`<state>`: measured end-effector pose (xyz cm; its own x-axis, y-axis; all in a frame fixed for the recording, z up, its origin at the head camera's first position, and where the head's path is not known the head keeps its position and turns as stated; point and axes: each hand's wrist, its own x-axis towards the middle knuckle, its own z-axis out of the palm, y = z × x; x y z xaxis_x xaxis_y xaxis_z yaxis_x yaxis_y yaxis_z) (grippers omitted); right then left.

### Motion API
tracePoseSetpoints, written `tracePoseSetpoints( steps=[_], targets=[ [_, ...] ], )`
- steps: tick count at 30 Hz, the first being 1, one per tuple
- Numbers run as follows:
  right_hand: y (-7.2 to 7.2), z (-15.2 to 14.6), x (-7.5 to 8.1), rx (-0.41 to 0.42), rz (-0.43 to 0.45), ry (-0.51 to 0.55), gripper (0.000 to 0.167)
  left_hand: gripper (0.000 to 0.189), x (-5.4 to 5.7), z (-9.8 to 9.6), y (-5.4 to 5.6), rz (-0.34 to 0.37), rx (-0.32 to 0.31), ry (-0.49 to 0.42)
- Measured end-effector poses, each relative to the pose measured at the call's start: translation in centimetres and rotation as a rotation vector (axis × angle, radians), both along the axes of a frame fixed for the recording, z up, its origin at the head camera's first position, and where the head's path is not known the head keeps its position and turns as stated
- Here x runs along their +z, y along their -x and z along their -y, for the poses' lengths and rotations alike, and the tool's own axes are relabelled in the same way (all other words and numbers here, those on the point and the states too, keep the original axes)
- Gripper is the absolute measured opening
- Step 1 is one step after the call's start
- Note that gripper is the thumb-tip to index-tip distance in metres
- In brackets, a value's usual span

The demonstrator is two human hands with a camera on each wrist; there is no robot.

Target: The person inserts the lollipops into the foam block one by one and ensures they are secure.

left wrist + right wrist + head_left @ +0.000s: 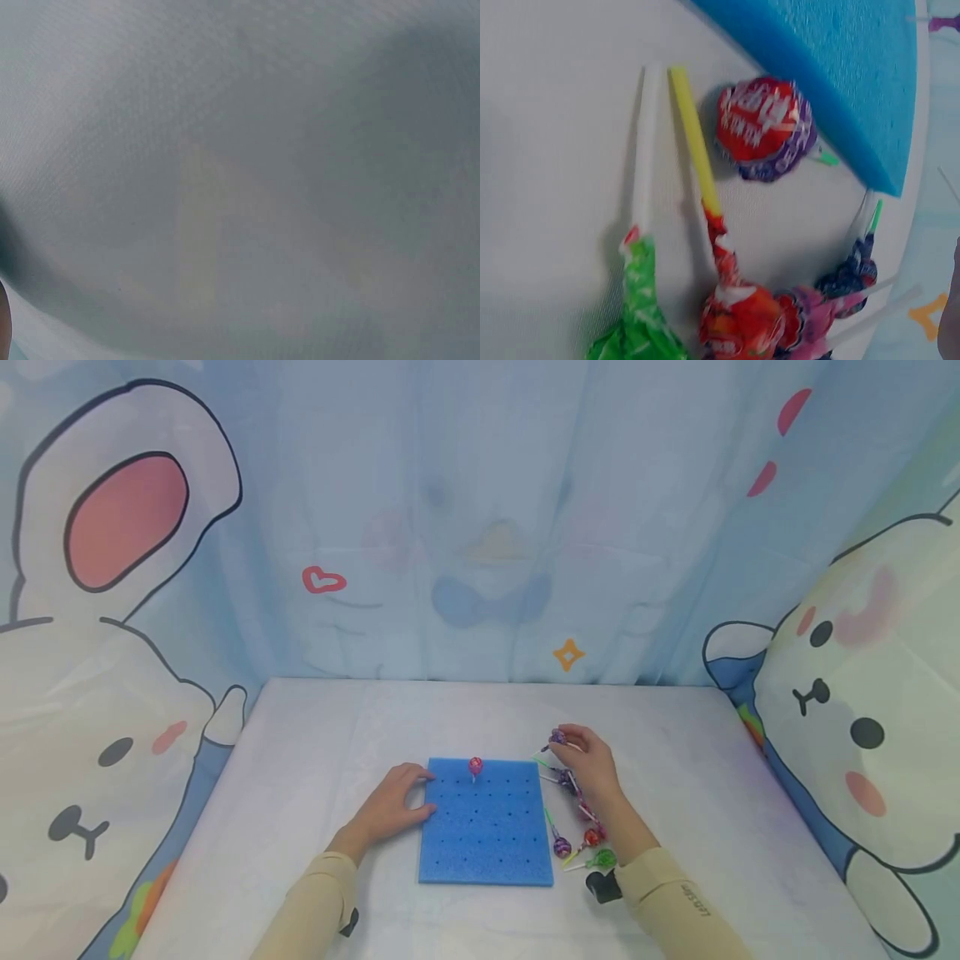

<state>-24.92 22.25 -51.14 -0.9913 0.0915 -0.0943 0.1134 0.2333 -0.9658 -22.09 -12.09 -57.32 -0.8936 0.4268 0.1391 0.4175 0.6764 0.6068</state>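
The left hand [392, 799], thumb and fingers spread apart, touches the left edge of a blue perforated board [486, 852], while the right hand [591, 766], just beyond the board's far right corner, pinches a purple-wrapped lollipop [557, 737]. Between the hands, a red lollipop [476, 766] stands in the board near its far edge; below the right hand lie loose lollipops [562, 847], one green [603, 858].

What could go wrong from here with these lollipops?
The purple lollipop might slip or twist, since the right grip pinches it at the candy end. The loose lollipops lie crowded beside the blue board, so a low sweep could scatter them. The board may slide if the left grip leaves its edge.
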Motion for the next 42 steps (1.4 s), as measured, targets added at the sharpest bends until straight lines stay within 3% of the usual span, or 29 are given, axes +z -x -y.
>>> tracePoseSetpoints(
  steps=[7, 15, 29, 33, 42],
  targets=[
    [-0.7, 2.0, 0.3, 0.14, -0.015, -0.041, 0.041, 0.045, -0.1, -0.1, 0.0, 0.006, 0.004, 0.003],
    [-1.0, 3.2, -0.1, 0.216, -0.046, -0.143, 0.038, 0.045, -0.2, -0.1, 0.0, 0.01, 0.005, 0.011],
    [-1.2, 4.0, -0.6, 0.255, -0.092, -0.242, 0.037, 0.045, -0.2, -0.1, 0.1, 0.018, 0.008, 0.012],
    [-1.4, 4.3, -0.5, 0.251, -0.066, -0.25, 0.038, 0.046, -0.1, -0.1, 0.0, 0.024, 0.013, 0.014],
    [-1.4, 4.6, -1.3, 0.216, 0.035, -0.162, 0.042, 0.046, 0.0, -0.1, 0.0, 0.024, 0.015, 0.012]
  ],
)
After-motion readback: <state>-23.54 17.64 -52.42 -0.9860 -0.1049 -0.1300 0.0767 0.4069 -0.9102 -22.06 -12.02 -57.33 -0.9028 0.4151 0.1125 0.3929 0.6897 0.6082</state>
